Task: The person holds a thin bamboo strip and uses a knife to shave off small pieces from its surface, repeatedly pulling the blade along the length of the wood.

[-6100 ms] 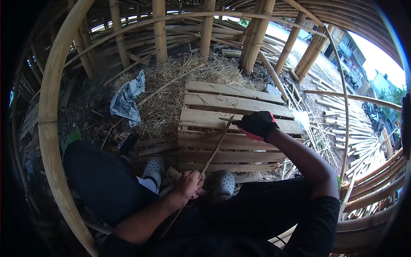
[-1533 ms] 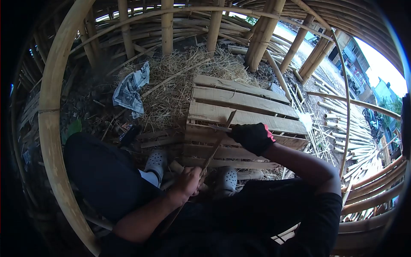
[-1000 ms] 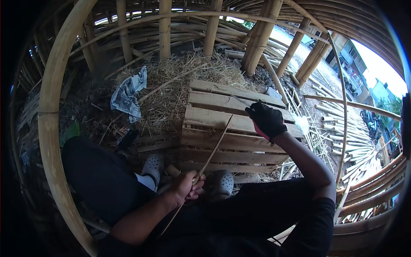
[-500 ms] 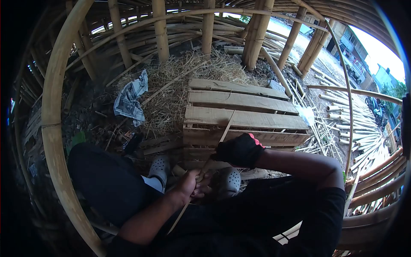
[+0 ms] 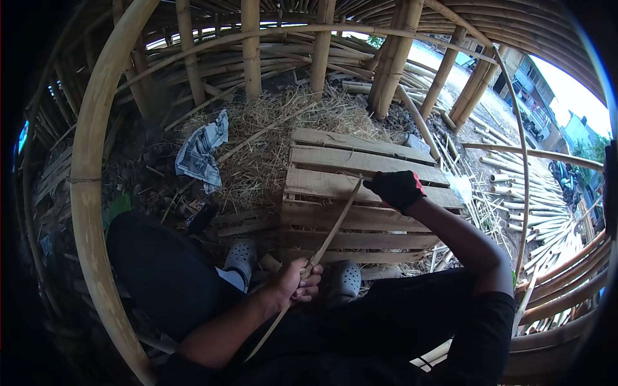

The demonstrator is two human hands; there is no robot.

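My bare left hand (image 5: pixel 300 282) is wrapped round a thin pale bamboo strip (image 5: pixel 336 226), which slants from my lap up toward the crate. The gloved fingers of my right hand (image 5: pixel 396 190), in black and red, are closed near the strip's upper end. A small tip shows at these fingers, but what they hold is too dark to make out. Under the right hand lies a slatted wooden crate (image 5: pixel 360 217). Grey perforated clogs (image 5: pixel 348 280) are on my feet, in front of the crate.
A curved bamboo pole (image 5: pixel 87 193) rises close on the left. Crumpled newspaper (image 5: pixel 203 153) lies beside straw (image 5: pixel 264 138). Upright bamboo posts (image 5: pixel 251 58) stand behind the crate. Cut bamboo poles (image 5: pixel 524 196) cover the ground at right, with a parked vehicle (image 5: pixel 535 123) beyond.
My right hand has moved up and right, away from my left hand, to the strip's upper end. More of the strip shows between the hands. The view has shifted slightly.
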